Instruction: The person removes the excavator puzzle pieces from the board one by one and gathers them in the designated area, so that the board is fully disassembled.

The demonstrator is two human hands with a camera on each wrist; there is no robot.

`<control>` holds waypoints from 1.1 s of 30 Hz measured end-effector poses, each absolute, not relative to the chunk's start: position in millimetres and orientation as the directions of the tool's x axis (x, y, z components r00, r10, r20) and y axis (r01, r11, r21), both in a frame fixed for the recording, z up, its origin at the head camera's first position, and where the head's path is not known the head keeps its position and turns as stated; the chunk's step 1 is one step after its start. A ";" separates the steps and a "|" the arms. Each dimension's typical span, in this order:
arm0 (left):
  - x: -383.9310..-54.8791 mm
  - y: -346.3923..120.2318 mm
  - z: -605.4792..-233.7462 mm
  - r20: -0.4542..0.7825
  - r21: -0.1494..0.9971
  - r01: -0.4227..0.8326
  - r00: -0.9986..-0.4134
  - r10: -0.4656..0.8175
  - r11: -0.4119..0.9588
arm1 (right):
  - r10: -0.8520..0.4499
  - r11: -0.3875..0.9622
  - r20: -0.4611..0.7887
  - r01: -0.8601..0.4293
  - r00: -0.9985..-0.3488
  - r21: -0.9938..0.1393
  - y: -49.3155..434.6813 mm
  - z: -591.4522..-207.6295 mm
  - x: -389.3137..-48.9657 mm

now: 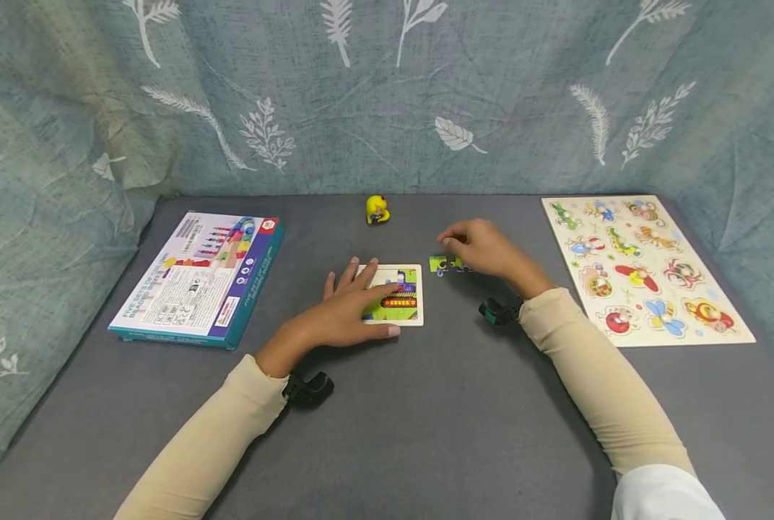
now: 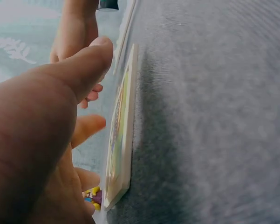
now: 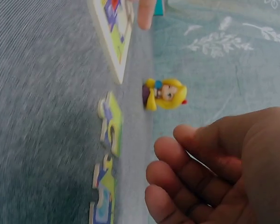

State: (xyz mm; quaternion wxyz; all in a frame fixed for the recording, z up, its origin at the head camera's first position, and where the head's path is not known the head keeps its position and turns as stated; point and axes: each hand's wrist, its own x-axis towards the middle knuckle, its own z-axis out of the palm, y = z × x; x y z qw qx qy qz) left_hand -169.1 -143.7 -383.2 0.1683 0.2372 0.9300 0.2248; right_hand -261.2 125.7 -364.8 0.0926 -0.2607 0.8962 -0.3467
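Observation:
A small white-framed puzzle board point(image 1: 419, 296) lies on the table, its picture of a colourful vehicle partly covered. My left hand point(image 1: 344, 310) reaches over it with fingers spread, the index finger on the picture and the thumb by the near edge. To the board's right are loose puzzle pieces; in the right wrist view, a green piece point(image 3: 114, 123) lies nearer the board and a second piece point(image 3: 107, 186) beside it. Just above them hangs my right hand point(image 1: 484, 249), fingers loosely bent and nothing visible between them. In the head view it partly hides the pieces.
Behind the board stands a small yellow-haired figurine point(image 1: 377, 209). A teal-edged box point(image 1: 192, 282) lies at the left, and a large board with insect pictures point(image 1: 647, 271) at the right. A leaf-patterned curtain point(image 1: 361, 101) hangs along the table's back edge.

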 end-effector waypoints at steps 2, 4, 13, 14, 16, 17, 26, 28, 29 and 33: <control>-168.6 -144.4 -382.9 -0.211 0.510 0.359 -0.829 0.518 0.782 | -0.547 0.601 0.010 -0.400 -0.837 -0.692 122.7 -365.2 -261.5; -169.0 -145.9 -381.9 -0.217 0.518 0.354 -0.826 0.520 0.779 | -0.555 0.580 0.001 -0.387 -0.832 -0.717 120.3 -365.2 -261.8; -173.5 -143.7 -376.2 -0.310 0.457 0.397 -0.768 0.560 0.796 | -0.560 0.538 -0.084 -0.284 -0.824 -0.794 107.4 -362.4 -256.8; -173.8 -142.7 -375.9 -0.320 0.441 0.412 -0.758 0.568 0.798 | -0.563 0.535 -0.090 -0.280 -0.822 -0.797 105.4 -362.9 -256.5; -174.4 -140.5 -375.0 -0.338 0.411 0.438 -0.742 0.580 0.800 | -0.568 0.536 -0.097 -0.279 -0.817 -0.797 101.5 -364.4 -255.7; -174.7 -139.7 -374.7 -0.343 0.401 0.447 -0.736 0.583 0.800 | -0.571 0.536 -0.098 -0.280 -0.815 -0.796 99.6 -365.3 -255.4; -177.4 -138.8 -377.5 -0.358 0.418 0.441 -0.724 0.590 0.794 | -0.610 0.510 -0.082 -0.311 -0.788 -0.802 83.7 -374.2 -250.5; -178.2 -138.5 -379.3 -0.359 0.423 0.444 -0.719 0.596 0.790 | -0.611 0.520 -0.093 -0.309 -0.786 -0.797 81.4 -375.0 -249.7; -178.4 -138.4 -380.0 -0.360 0.425 0.445 -0.716 0.598 0.788 | -0.611 0.524 -0.099 -0.309 -0.785 -0.794 80.1 -375.1 -249.4; -179.2 -137.1 -381.3 -0.378 0.424 0.433 -0.713 0.590 0.796 | -0.620 0.544 -0.103 -0.331 -0.778 -0.771 75.7 -376.4 -250.4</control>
